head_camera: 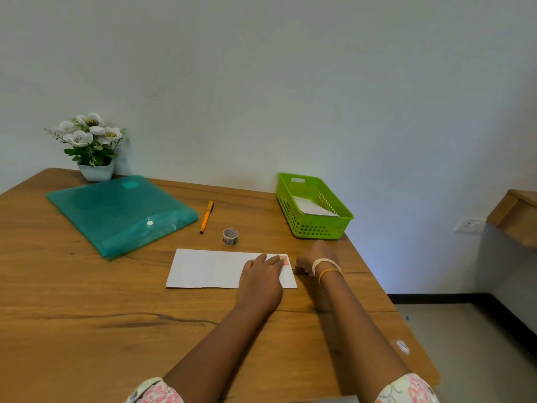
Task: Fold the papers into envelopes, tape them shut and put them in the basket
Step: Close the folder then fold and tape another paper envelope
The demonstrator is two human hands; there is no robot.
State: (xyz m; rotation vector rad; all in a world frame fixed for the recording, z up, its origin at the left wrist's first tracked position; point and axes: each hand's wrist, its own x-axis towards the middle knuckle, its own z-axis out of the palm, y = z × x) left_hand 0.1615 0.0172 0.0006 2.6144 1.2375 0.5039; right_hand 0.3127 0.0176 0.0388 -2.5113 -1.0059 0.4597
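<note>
Folded paper (215, 269) lies flat mid-table. Left hand (263, 274) presses it with straight fingers at a patterned tape piece (285, 260) on the right corner, likely to seat it. Right hand (312, 261) rests curled beside the edge; grip unclear. Basket (315, 228) and tape roll (230, 237) sit near, within reach.

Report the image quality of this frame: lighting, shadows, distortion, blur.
Head view: soft, even light, no harsh glare; faint shadows lie under the forearms and beside the green basket; a bluish tint colours the wall right of the table; wide-angle bending curves the table's edges; the tape roll print is too small to read.
</note>
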